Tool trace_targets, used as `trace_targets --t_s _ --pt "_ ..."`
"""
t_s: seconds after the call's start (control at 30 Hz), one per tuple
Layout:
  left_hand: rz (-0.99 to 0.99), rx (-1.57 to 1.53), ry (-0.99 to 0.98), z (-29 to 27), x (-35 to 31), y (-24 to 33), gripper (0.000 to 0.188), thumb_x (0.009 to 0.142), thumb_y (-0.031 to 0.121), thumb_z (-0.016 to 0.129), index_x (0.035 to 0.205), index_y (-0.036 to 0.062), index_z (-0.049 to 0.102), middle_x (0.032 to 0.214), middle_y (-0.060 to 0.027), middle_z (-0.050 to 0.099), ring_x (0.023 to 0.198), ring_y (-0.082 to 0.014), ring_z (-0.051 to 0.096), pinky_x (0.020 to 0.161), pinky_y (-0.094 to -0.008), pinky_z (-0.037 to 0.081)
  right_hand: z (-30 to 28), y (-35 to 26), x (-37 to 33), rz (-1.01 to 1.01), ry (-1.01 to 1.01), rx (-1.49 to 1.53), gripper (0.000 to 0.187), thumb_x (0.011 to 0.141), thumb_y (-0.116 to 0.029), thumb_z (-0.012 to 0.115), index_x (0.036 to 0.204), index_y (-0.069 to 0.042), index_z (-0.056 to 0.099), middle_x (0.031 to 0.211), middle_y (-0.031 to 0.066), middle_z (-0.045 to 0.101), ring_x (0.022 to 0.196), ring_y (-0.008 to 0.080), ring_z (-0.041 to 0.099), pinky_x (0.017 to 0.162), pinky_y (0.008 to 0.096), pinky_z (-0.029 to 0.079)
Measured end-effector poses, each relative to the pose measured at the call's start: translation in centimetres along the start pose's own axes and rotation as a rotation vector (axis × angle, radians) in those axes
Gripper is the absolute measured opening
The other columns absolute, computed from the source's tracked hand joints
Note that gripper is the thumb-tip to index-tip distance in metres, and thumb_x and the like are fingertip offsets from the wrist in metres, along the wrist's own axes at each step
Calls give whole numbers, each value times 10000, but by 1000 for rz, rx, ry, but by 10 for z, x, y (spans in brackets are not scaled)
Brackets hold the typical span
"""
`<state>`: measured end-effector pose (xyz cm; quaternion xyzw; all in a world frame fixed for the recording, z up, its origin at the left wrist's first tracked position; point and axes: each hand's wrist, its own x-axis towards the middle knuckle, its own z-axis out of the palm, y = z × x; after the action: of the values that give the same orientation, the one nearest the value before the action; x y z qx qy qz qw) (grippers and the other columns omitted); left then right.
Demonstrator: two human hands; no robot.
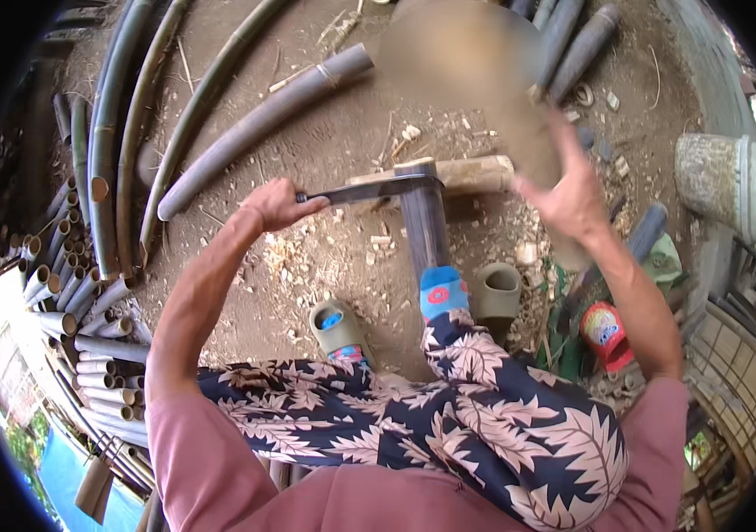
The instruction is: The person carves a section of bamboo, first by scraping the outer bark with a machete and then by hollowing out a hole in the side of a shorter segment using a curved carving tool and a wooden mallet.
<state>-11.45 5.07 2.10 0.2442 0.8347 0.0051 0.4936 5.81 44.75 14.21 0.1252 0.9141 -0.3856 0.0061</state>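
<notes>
The left hand clasps the knife, blade across the far end of the bamboo by the log; the right hand, thumb spread, meets a blurred mallet, its grip unclear.

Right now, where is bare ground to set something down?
Mostly bare brown dirt: between short dark bamboo lengths and the whitish plastic bucket; between the thick grey bamboo pole and the left hand. Crowded: pale wood chips below that hand; cut bamboo stacked left.

Lit by soft daylight, moderately bright, blown out at left edge. Motion-smeared on far club, crisper on left hand. Bent toward rim by fisheye, black in corners.
</notes>
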Motion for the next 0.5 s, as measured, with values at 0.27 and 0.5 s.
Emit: trace_targets --t_s 0.27,0.5 --pt "137 124 7 -19 10 12 729 798 782 587 888 80 761 701 -77 642 605 -196 604 608 -405 529 12 2 -30 200 -571 -258 926 741 -233 762 1510 -27 287 1395 257 520 1270 339 538 1075 399 434" --pt "63 428 171 -116 9 60 636 792 779 584 691 151 615 556 65 439 479 -60 385 410 -263 311 -33 7 -26 35 107 432 775 752 -163 781 1383 9 365 1161 143 573 1009 228 628 909 388 520"
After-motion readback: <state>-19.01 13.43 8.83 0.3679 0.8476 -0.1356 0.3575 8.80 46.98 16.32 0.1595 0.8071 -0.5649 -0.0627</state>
